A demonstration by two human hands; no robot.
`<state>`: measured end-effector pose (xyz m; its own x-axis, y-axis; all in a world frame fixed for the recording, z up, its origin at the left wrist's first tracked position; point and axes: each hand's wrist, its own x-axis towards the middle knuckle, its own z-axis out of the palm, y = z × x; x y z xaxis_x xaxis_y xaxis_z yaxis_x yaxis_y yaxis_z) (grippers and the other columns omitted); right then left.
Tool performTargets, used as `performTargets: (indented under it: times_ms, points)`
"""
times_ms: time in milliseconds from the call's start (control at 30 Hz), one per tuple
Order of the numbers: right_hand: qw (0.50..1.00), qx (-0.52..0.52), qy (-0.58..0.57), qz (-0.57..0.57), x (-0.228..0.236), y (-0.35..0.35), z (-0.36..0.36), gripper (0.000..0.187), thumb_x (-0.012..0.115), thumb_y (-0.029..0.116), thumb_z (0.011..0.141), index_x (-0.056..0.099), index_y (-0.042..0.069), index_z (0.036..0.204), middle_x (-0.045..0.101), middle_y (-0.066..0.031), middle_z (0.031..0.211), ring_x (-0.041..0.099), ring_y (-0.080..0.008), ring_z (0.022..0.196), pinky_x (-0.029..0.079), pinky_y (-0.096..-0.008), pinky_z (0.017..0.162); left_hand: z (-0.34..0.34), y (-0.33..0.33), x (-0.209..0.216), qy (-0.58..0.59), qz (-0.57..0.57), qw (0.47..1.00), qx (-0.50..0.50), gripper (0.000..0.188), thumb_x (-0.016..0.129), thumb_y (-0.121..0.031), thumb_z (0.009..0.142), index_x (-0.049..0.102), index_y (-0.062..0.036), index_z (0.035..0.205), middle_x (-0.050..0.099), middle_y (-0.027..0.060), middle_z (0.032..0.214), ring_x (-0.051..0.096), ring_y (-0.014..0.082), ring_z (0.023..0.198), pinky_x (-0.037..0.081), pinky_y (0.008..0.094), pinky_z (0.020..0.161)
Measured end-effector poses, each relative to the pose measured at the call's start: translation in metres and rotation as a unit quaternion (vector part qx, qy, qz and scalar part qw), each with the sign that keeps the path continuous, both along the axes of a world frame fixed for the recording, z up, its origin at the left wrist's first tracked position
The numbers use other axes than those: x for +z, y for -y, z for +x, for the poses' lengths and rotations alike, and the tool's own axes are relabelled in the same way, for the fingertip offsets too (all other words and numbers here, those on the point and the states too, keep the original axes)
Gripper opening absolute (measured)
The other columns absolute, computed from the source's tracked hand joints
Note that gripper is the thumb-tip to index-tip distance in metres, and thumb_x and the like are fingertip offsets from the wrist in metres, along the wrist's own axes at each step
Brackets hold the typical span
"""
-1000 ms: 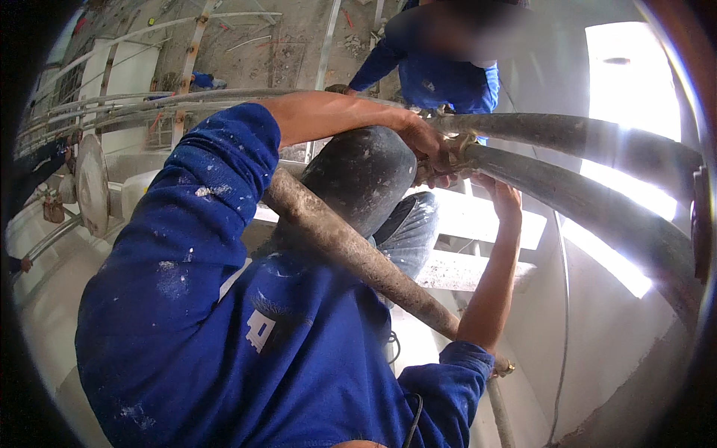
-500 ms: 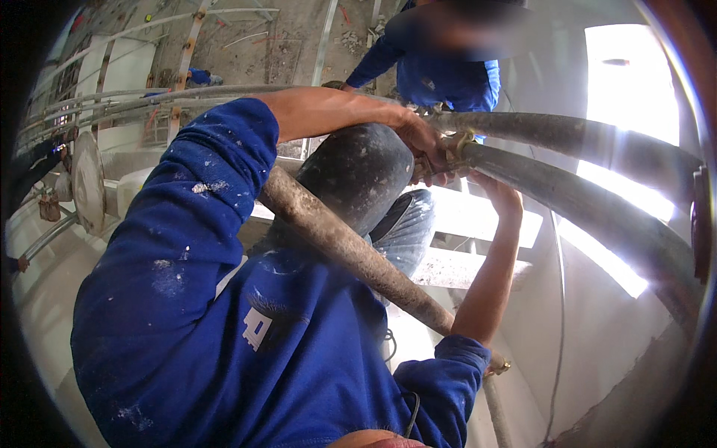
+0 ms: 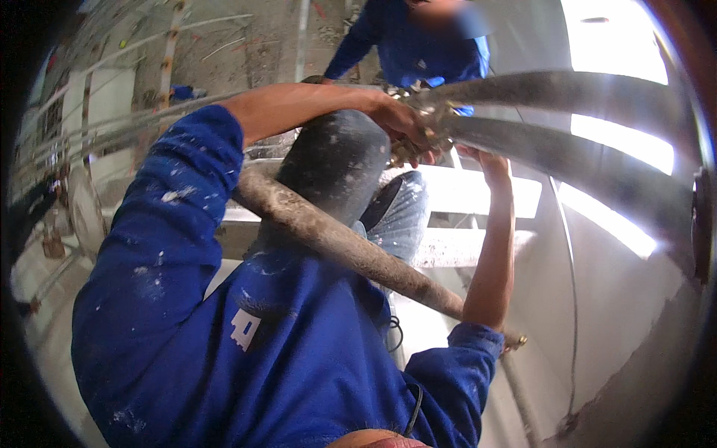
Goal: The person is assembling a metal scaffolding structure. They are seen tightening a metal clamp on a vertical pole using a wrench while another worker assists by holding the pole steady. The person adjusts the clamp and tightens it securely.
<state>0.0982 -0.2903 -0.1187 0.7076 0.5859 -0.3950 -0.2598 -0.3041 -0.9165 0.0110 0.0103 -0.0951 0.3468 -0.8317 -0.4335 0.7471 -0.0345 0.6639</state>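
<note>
Dirty tube [image 3: 351, 250]: slants across near you, left to right, by your knee [image 3: 332, 153]; one careless shift could bump it, I'd guess.
Left grip [image 3: 407, 127]: curled around the brassy clamp [image 3: 446, 118], far and central, at the left of the grey pipes [image 3: 553, 88].
Clamp: kinda hidden by your hand, so if it slips, pinched skin seems likely.
Right grip [image 3: 489, 163]: just below the nearer pipe [image 3: 567, 153]; fingertips hidden, can't tell if it's holding anything.
Grey pipes: running off right; if that clamp's loose, one could roll, maybe toward the co-worker [image 3: 432, 56] beyond.
</note>
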Motion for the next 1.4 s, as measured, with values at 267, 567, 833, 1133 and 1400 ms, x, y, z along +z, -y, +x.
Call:
performTargets:
  times_ms: [267,567,833,1133,1400]
  points:
    - [0.837,0.176,0.482,-0.189,-0.059,0.017,0.02,0.026,0.074,0.035,0.083,0.072,0.01,0.09,0.07,-0.0061,0.084,0.068,-0.023,0.076,0.053,-0.0379,0.068,0.006,0.018,0.003,0.003,-0.012,1.0,0.005,0.046,0.048,-0.03,0.104,0.043,-0.0039,0.142,0.058,0.0148,0.132,0.061,0.0257,0.116,0.051,0.0397,0.102]
    - [0.998,0.002,-0.001,-0.057,0.036,-0.027,-0.007,0.036,0.072,0.032,0.091,0.071,-0.002,0.101,0.07,-0.0103,0.1,0.071,-0.0172,0.089,0.063,-0.0302,0.079,0.006,0.01,0.014,0.016,0.027,0.999,-0.009,0.053,0.049,-0.037,0.103,0.042,-0.0053,0.145,0.056,0.0158,0.132,0.062,0.0271,0.116,0.054,0.0431,0.096]
    - [0.993,-0.048,0.034,-0.107,0.017,-0.033,-0.011,0.027,0.071,0.028,0.09,0.069,0.003,0.099,0.07,-0.0107,0.09,0.069,-0.0213,0.082,0.058,-0.0327,0.078,0.013,0.002,-0.004,0.01,0.046,0.997,-0.069,0.037,0.057,-0.013,0.099,0.047,-0.007,0.134,0.061,0.0129,0.124,0.062,0.0261,0.113,0.055,0.0429,0.09]
    - [0.986,-0.099,-0.118,0.063,0.034,-0.031,-0.022,0.03,0.066,0.027,0.096,0.068,0.002,0.113,0.067,-0.0061,0.095,0.066,-0.0134,0.082,0.059,-0.0298,0.079,0.016,0.005,0.011,0.006,0.093,0.992,-0.085,0.034,0.064,-0.008,0.094,0.054,-0.0087,0.125,0.064,0.0057,0.111,0.064,0.0197,0.102,0.056,0.0398,0.084]
    - [0.974,-0.048,0.114,-0.191,0.001,-0.023,-0.014,0.037,0.059,0.037,0.099,0.072,0.002,0.097,0.066,-0.0084,0.075,0.064,-0.0126,0.069,0.054,-0.0322,0.061,0.016,0.013,0.004,0.011,0.068,0.994,-0.087,0.043,0.065,-0.006,0.092,0.052,-0.0068,0.132,0.064,0.0077,0.116,0.064,0.0214,0.105,0.054,0.0374,0.09]
